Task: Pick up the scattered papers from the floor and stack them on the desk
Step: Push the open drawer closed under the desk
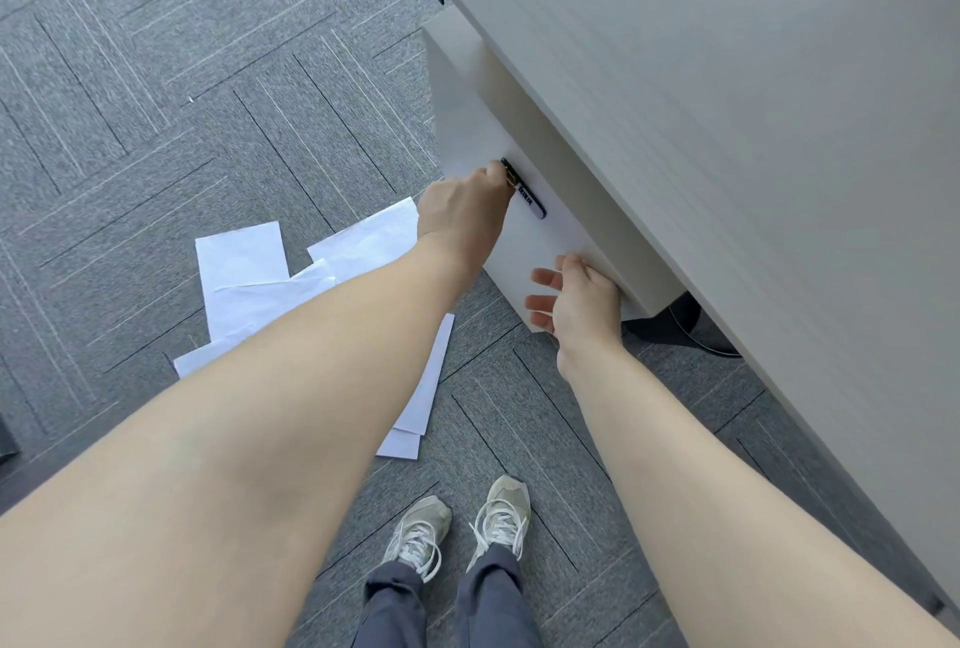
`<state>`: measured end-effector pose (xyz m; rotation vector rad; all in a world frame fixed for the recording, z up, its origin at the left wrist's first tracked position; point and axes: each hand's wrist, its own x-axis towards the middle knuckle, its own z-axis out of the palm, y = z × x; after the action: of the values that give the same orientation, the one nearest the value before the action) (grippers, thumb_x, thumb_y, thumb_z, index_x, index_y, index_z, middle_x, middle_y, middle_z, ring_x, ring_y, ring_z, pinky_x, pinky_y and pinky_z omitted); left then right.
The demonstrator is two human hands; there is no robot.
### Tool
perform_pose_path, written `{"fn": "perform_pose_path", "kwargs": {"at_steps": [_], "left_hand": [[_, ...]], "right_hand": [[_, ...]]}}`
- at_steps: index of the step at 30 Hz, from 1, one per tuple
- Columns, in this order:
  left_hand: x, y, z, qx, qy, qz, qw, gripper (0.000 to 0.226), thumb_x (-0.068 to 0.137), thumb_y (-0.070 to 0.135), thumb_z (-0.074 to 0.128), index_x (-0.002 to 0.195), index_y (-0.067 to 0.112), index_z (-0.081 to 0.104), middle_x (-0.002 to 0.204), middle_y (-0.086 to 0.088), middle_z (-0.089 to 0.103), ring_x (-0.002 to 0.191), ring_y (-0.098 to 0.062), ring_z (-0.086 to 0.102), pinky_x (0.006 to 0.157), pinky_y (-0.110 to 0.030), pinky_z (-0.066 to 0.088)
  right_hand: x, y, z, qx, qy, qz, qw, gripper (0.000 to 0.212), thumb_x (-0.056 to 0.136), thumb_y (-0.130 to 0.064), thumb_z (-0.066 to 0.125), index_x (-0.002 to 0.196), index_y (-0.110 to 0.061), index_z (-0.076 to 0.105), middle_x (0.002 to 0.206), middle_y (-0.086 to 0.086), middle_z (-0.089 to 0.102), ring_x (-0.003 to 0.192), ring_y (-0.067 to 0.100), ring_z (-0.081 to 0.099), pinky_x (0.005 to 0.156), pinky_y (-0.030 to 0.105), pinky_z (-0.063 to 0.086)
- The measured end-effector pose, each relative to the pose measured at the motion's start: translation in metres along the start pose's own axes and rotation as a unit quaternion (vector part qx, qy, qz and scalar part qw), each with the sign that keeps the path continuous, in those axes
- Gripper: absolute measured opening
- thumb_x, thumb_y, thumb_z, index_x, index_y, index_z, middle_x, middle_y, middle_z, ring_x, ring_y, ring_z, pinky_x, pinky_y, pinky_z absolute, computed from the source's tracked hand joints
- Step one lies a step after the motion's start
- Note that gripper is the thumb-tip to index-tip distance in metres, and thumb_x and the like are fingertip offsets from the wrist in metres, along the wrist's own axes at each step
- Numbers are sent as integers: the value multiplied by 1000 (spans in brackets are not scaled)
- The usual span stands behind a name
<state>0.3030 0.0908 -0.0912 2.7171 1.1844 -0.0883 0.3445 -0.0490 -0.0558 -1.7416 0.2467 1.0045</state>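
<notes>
Bottom centre: your two sneakers (457, 528), grey with white laces, side by side on the grey carpet (130, 75), dark trouser cuffs above them. Both bare forearms run up from the bottom corners toward mid-frame.

Your right hand (576, 304) sits right of centre at the lower near corner of the white cabinet (483, 127) under the desk; fingers loosely spread and curled a little, thumb up on the cabinet face. It holds nothing that shows; whether the palm grips the corner edge, can't tell.

Your left hand (462, 216) is just above centre, fingers curled in at the upper end of the dark handle (524, 190) on the cabinet front. It looks pinched onto the handle; fingertips are hidden behind the knuckles.

Papers (244, 268): white sheets on the carpet left of centre, overlapping in a loose fan. About six count-able: one upright at the left, one angled toward the cabinet, two layered in the middle, two more poking out below your left forearm. Your left arm crosses over the pile and hides the middle, so the count is rough. All are on the floor.

Desk (727, 101): one pale grey top filling the upper right, overhanging the cabinet. One dark desk foot (685, 325) shows under its edge, right of your right hand.
</notes>
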Motion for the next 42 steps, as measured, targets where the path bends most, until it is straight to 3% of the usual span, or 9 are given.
{"fn": "perform_pose_path", "kwargs": {"at_steps": [7, 13, 18, 23, 27, 30, 34, 39, 42], "left_hand": [[3, 5, 3, 5, -9, -19, 1000, 20, 98, 17, 40, 106, 7, 56, 98, -15, 72, 90, -42, 68, 61, -35, 32], [0, 6, 6, -7, 1, -15, 1000, 18, 99, 10, 39, 105, 6, 55, 94, -16, 71, 85, -43, 67, 60, -36, 31], [-3, 4, 0, -95, -5, -57, 994, 32, 104, 29, 27, 106, 8, 51, 95, -19, 67, 79, -40, 58, 61, -37, 29], [-1, 0, 16, -274, -23, -106, 956, 40, 99, 42, 26, 96, 12, 53, 94, -8, 71, 78, -35, 66, 72, -44, 51], [-3, 4, 17, -348, -46, -144, 925, 40, 99, 44, 27, 96, 15, 55, 92, 1, 72, 77, -31, 68, 75, -45, 53], [-7, 8, 13, -386, -53, -163, 906, 42, 99, 47, 28, 99, 15, 55, 96, -3, 71, 79, -31, 68, 79, -46, 52], [-23, 8, 13, -433, -22, -235, 870, 44, 97, 51, 26, 97, 15, 52, 96, -9, 68, 80, -34, 68, 79, -48, 52], [-67, -9, 12, -469, -6, -295, 833, 48, 95, 51, 27, 94, 14, 58, 91, -6, 69, 77, -32, 68, 75, -48, 54], [-99, -29, 14, -489, 9, -321, 811, 46, 97, 49, 28, 91, 15, 59, 90, -6, 70, 73, -31, 69, 72, -43, 55]], "right_hand": [[2, 2, 1, 0, 5, 6, 1000, 21, 101, -25, 39, 97, -16, 58, 86, 2, 70, 48, 14, 55, 43, 19, 38], [4, 2, 0, 23, -5, 31, 999, 28, 102, -31, 38, 104, -16, 60, 88, 0, 72, 51, 13, 59, 51, 23, 43], [5, 4, -1, 62, -23, 46, 997, 30, 101, -34, 39, 110, -15, 62, 90, 1, 72, 54, 14, 60, 55, 25, 44], [6, 4, -2, 72, -30, 49, 996, 30, 101, -33, 39, 110, -14, 62, 90, 0, 72, 53, 13, 60, 54, 25, 43], [7, 6, -3, 72, -35, 46, 996, 31, 101, -34, 39, 111, -15, 62, 91, 0, 72, 56, 14, 60, 55, 25, 44], [6, 5, -3, 68, -40, 44, 996, 30, 100, -35, 40, 110, -16, 61, 91, 0, 72, 56, 14, 61, 54, 24, 44], [3, 5, -3, 53, -50, 38, 997, 22, 98, -32, 45, 108, -18, 59, 93, 2, 71, 54, 14, 62, 54, 24, 45], [-11, 13, 7, 30, -81, 42, 995, 24, 99, -29, 48, 120, -20, 56, 88, 2, 67, 55, 15, 57, 49, 22, 44], [-22, 26, 24, 4, -109, 43, 993, 19, 98, -27, 50, 113, -20, 58, 87, 1, 65, 53, 13, 56, 45, 19, 44]]}}
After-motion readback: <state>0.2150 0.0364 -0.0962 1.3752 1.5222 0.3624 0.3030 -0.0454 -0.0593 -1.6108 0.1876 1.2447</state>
